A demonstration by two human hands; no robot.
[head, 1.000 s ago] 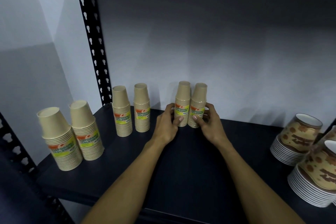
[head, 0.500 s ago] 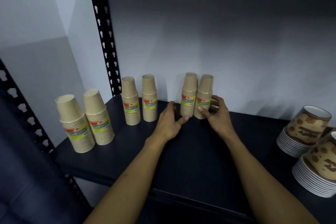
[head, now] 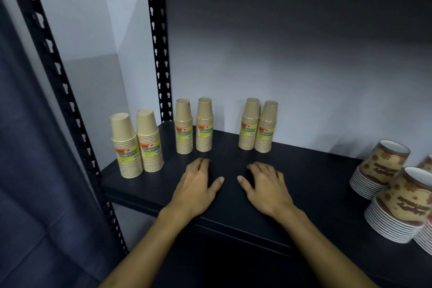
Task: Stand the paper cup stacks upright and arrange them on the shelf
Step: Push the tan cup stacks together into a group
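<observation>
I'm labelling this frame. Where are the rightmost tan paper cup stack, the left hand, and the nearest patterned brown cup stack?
Rightmost tan paper cup stack (head: 266, 128): head view, on its yellow-green label.
Left hand (head: 196, 186): head view, on the back of the hand.
Nearest patterned brown cup stack (head: 406, 199): head view, on the top cup's printed side.

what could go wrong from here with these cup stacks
The front pair of cup stacks stands close to the shelf front edge near the left corner; a nudge might tip it off. The right pair leans slightly and looks easy to topple. The patterned cup stacks lie tilted at right, so they may roll.
</observation>
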